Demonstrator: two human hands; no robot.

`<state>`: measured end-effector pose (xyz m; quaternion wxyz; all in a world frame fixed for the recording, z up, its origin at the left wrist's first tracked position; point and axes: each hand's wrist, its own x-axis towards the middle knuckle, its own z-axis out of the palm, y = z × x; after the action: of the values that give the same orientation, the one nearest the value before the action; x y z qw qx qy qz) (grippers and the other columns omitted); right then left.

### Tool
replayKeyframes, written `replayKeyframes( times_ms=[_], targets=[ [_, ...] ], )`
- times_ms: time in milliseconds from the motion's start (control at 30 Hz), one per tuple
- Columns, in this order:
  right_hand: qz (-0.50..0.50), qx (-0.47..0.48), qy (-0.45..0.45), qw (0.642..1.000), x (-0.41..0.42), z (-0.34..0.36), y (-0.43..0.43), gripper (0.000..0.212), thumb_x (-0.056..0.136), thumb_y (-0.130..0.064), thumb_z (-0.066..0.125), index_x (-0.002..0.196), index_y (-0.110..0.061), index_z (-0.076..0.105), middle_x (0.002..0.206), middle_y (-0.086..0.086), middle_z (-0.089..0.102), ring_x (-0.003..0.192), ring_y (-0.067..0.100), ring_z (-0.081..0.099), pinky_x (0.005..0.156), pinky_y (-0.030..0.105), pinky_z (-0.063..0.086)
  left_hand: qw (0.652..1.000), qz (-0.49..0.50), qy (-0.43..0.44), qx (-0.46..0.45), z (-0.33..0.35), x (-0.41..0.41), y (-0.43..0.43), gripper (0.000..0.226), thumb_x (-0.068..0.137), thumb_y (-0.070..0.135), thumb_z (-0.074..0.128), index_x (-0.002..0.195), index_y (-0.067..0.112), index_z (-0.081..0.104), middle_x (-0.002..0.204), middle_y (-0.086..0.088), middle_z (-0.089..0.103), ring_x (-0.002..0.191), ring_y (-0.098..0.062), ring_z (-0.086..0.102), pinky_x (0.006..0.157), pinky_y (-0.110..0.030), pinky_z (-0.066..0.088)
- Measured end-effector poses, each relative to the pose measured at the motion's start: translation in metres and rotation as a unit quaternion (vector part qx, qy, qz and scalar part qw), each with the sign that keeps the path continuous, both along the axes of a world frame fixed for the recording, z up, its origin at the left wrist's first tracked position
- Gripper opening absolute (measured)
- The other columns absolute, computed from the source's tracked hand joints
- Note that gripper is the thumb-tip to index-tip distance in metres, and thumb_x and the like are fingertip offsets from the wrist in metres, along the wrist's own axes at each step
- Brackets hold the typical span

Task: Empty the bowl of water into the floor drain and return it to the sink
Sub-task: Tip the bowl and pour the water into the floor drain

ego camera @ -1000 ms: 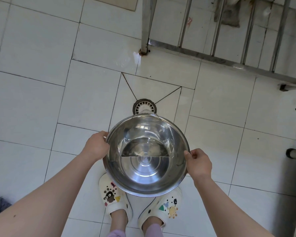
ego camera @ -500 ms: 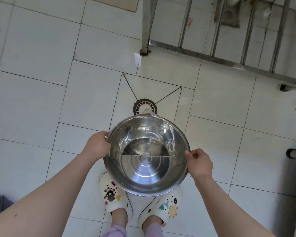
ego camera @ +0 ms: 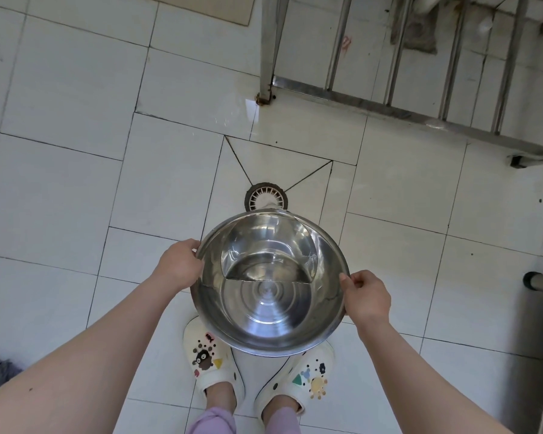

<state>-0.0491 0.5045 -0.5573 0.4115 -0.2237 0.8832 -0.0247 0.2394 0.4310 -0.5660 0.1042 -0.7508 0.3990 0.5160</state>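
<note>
1. Head view, looking straight down: a steel bowl (ego camera: 269, 281) is held in the air over the white floor tiles (ego camera: 60, 189), above the person's two decorated clogs (ego camera: 213, 358).
2. It tips away from the person, far rim lowest, so its open mouth faces up and forward; the water (ego camera: 268, 255) pools against that far side (its near edge a straight line across the middle).
3. The far rim sits just over the near edge of the round floor drain (ego camera: 265, 197).
4. The left hand (ego camera: 179, 266) is clamped on the left rim, the right hand (ego camera: 365, 297) on the right rim.
5. Bare tile lies open to the left; a metal frame (ego camera: 373, 101) stands beyond the drain on the right.
</note>
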Motion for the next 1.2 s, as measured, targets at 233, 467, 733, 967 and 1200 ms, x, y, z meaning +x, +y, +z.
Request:
replayKeyframes(
  times_ms=[233,467,733,967,1200],
  targets=[
    [-0.002,0.0,-0.001,1.0,0.002,0.003,-0.004,0.024,0.093,-0.027,0.058,0.08,-0.007,0.057,0.075,0.005,0.063,0.082,0.039,0.067,0.082,0.045,0.055,1.0,-0.003,-0.002,-0.002,0.002,0.001,-0.004,0.038,0.084,0.005,0.05,0.119,0.013,0.061,0.1,-0.011,0.068,0.098,-0.032,0.06,0.083,-0.034,0.048],
    [0.007,0.005,0.006,1.0,0.004,0.007,-0.006,0.025,0.093,-0.027,0.057,0.085,-0.004,0.06,0.08,0.007,0.066,0.083,0.039,0.067,0.083,0.044,0.054,1.0,-0.006,-0.006,0.009,0.001,0.002,-0.001,0.04,0.083,0.002,0.05,0.12,0.014,0.06,0.096,-0.009,0.065,0.097,-0.031,0.06,0.079,-0.031,0.046],
    [0.009,0.008,0.005,1.0,0.004,0.011,-0.003,0.026,0.093,-0.028,0.056,0.086,-0.002,0.06,0.085,0.014,0.07,0.082,0.04,0.068,0.083,0.047,0.055,1.0,-0.006,-0.008,0.006,0.0,0.001,0.002,0.039,0.084,0.004,0.049,0.119,0.016,0.062,0.1,-0.01,0.068,0.093,-0.03,0.059,0.074,-0.028,0.042],
    [0.006,0.006,0.004,1.0,0.003,0.013,-0.005,0.026,0.093,-0.028,0.056,0.086,-0.003,0.059,0.087,0.015,0.071,0.083,0.04,0.068,0.084,0.048,0.054,1.0,-0.013,-0.013,0.002,-0.001,-0.001,0.001,0.038,0.086,0.007,0.051,0.122,0.016,0.06,0.113,-0.013,0.066,0.103,-0.032,0.059,0.08,-0.03,0.043],
    [-0.001,0.002,0.005,1.0,0.003,0.01,-0.008,0.028,0.094,-0.028,0.056,0.089,-0.001,0.061,0.087,0.017,0.072,0.083,0.04,0.068,0.084,0.048,0.054,1.0,-0.011,-0.019,0.004,-0.003,-0.002,-0.001,0.038,0.087,0.008,0.05,0.123,0.017,0.06,0.114,-0.013,0.066,0.102,-0.032,0.059,0.078,-0.03,0.044]
  ],
)
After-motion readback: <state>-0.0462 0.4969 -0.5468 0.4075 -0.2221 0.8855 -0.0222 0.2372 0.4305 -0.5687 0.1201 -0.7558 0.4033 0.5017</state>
